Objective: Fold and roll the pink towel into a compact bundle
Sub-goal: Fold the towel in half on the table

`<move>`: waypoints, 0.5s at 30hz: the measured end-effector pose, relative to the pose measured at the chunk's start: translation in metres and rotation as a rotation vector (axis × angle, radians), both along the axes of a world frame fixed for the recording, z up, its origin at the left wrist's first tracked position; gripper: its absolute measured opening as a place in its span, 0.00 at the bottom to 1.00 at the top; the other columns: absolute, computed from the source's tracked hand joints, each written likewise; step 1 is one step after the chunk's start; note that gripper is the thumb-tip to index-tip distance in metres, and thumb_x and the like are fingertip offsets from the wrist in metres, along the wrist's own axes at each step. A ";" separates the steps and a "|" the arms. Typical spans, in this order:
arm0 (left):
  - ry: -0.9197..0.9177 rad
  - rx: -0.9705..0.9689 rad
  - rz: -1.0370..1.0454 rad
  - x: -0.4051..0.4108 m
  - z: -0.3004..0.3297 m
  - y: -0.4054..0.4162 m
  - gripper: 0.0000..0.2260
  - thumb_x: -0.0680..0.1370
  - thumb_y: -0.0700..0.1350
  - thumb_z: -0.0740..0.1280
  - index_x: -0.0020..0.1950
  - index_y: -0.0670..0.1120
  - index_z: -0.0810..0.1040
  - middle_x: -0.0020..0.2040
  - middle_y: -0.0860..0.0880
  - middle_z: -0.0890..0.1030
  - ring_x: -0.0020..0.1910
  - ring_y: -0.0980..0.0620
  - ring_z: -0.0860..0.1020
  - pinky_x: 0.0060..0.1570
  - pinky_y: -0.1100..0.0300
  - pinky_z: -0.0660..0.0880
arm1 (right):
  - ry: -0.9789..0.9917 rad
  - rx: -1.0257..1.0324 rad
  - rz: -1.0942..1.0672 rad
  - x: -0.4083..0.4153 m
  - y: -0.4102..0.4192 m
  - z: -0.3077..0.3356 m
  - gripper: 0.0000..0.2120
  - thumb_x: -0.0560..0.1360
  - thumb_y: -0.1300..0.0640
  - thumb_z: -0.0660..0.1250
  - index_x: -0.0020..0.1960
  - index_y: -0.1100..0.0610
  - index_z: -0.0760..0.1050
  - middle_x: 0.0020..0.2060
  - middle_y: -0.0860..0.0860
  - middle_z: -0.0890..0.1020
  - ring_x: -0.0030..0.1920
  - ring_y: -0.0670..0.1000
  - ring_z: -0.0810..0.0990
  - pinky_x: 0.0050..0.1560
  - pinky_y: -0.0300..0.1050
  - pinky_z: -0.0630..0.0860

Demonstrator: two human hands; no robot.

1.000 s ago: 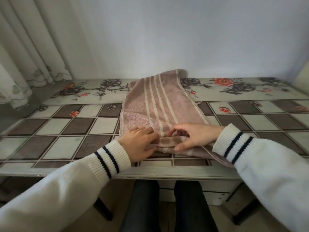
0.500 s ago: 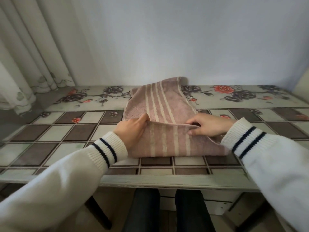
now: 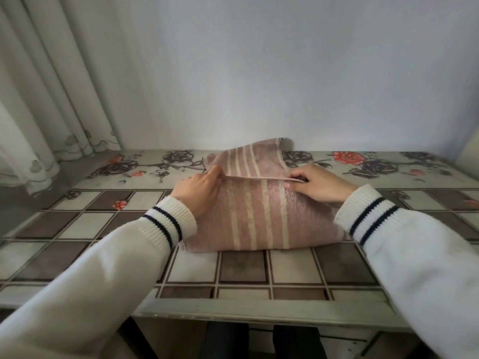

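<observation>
1. The pink terry towel with cream stripes (image 3: 259,216) lies on the middle of the table, its near half folded over toward the wall. The upturned side shows a nubby looped pile with paler, fuzzier stripes.
2. Beyond the fold's free edge, the towel's far end shows crisper stripes and reaches the wall, where its hemmed corner curls up slightly.
3. The folded layer's free edge runs as a thin, flat hem, stretched taut between the two hands.
4. The left hand (image 3: 198,194) grasps the left end of that hem, thumb and fingers closed on the cloth.
5. The right hand (image 3: 321,186) pinches the right end, its fingers curled over the edge and knuckles toward the camera.
6. Both wrists wear white ribbed knit cuffs with two dark navy stripes (image 3: 166,225); the right cuff covers the towel's near right corner.
7. The table with a glossy printed cover (image 3: 243,268) shows brown and pale squares in a grid, with a band of dark and red roses along the wall side. Its near rim is a pale, worn strip.
8. A plain matt blue-grey wall (image 3: 259,73) rises behind the table.
9. A pleated off-white curtain with a scalloped embroidered hem (image 3: 46,86) hangs at the left, its foot near the table's far left corner.
10. Dark trousered legs (image 3: 259,340) show under the table's near edge.
</observation>
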State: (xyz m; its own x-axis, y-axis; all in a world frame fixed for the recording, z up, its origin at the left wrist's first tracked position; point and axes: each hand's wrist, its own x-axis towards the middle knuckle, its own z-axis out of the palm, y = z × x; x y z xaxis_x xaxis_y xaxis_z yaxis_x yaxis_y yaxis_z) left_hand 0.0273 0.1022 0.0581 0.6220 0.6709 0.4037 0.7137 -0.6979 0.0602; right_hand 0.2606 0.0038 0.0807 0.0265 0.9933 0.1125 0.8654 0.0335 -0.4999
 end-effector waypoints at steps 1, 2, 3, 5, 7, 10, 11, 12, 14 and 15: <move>0.000 -0.004 0.010 0.000 0.001 0.003 0.12 0.81 0.48 0.49 0.60 0.46 0.66 0.50 0.43 0.81 0.42 0.42 0.81 0.35 0.56 0.68 | 0.005 0.013 -0.011 0.001 0.002 0.001 0.07 0.77 0.54 0.63 0.41 0.51 0.74 0.34 0.49 0.77 0.35 0.48 0.72 0.33 0.38 0.65; -0.005 -0.010 0.016 0.001 0.002 0.007 0.12 0.81 0.48 0.49 0.60 0.46 0.66 0.49 0.42 0.82 0.43 0.42 0.81 0.35 0.56 0.67 | 0.004 0.023 -0.021 0.001 0.005 0.003 0.06 0.77 0.54 0.63 0.42 0.52 0.75 0.33 0.48 0.76 0.34 0.47 0.72 0.32 0.36 0.65; -0.009 -0.017 0.022 0.002 0.002 0.010 0.12 0.81 0.47 0.49 0.60 0.45 0.67 0.49 0.42 0.82 0.43 0.42 0.81 0.35 0.56 0.67 | -0.002 0.030 -0.032 0.002 0.009 0.005 0.07 0.77 0.53 0.63 0.41 0.52 0.75 0.32 0.47 0.76 0.33 0.46 0.71 0.31 0.34 0.64; -0.016 -0.027 0.029 0.005 0.004 0.016 0.12 0.81 0.47 0.50 0.59 0.44 0.67 0.49 0.41 0.81 0.44 0.42 0.80 0.35 0.56 0.66 | -0.026 0.034 -0.057 0.003 0.017 0.008 0.09 0.77 0.53 0.62 0.39 0.54 0.74 0.30 0.47 0.74 0.30 0.45 0.69 0.29 0.34 0.63; -0.027 -0.034 0.038 0.008 0.006 0.023 0.12 0.81 0.47 0.50 0.59 0.44 0.67 0.51 0.40 0.81 0.46 0.41 0.80 0.37 0.56 0.66 | -0.035 0.028 -0.075 0.002 0.026 0.011 0.09 0.77 0.54 0.62 0.40 0.55 0.74 0.28 0.47 0.72 0.28 0.45 0.67 0.27 0.35 0.62; -0.043 -0.031 0.069 0.011 0.012 0.034 0.13 0.81 0.48 0.50 0.60 0.44 0.67 0.53 0.40 0.80 0.48 0.40 0.80 0.39 0.56 0.67 | 0.005 0.051 -0.085 0.002 0.038 0.014 0.07 0.78 0.55 0.61 0.44 0.56 0.75 0.28 0.47 0.72 0.27 0.45 0.67 0.23 0.29 0.65; -0.047 -0.027 0.076 0.012 0.014 0.037 0.13 0.81 0.48 0.50 0.60 0.45 0.67 0.53 0.40 0.80 0.48 0.40 0.80 0.39 0.56 0.67 | 0.018 0.064 -0.087 0.003 0.041 0.016 0.07 0.78 0.56 0.62 0.44 0.56 0.75 0.28 0.47 0.72 0.27 0.45 0.67 0.22 0.26 0.65; -0.052 -0.022 0.079 0.012 0.016 0.040 0.13 0.81 0.48 0.49 0.60 0.45 0.67 0.53 0.40 0.81 0.48 0.40 0.80 0.39 0.55 0.68 | 0.024 0.075 -0.089 0.003 0.044 0.018 0.07 0.78 0.56 0.62 0.43 0.56 0.75 0.28 0.48 0.71 0.27 0.46 0.67 0.22 0.26 0.65; -0.066 -0.003 0.086 0.014 0.021 0.045 0.13 0.81 0.48 0.49 0.60 0.45 0.67 0.53 0.40 0.81 0.48 0.40 0.80 0.40 0.55 0.67 | 0.018 0.084 -0.094 0.005 0.051 0.021 0.09 0.78 0.56 0.62 0.40 0.56 0.74 0.27 0.48 0.71 0.27 0.46 0.66 0.23 0.30 0.64; -0.073 0.010 0.091 0.015 0.023 0.048 0.13 0.81 0.48 0.50 0.60 0.45 0.67 0.52 0.40 0.81 0.48 0.39 0.80 0.40 0.55 0.67 | 0.016 0.084 -0.101 0.006 0.054 0.022 0.11 0.78 0.56 0.62 0.37 0.55 0.73 0.26 0.48 0.70 0.27 0.45 0.66 0.25 0.33 0.63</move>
State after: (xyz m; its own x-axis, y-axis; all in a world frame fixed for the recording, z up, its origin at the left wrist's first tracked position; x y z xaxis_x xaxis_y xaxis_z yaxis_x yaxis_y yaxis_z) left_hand 0.0422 0.1500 0.0807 0.5275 0.7187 0.4529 0.7681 -0.6313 0.1073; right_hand 0.2667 0.0581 0.1025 0.1284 0.9726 0.1937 0.8586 -0.0113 -0.5125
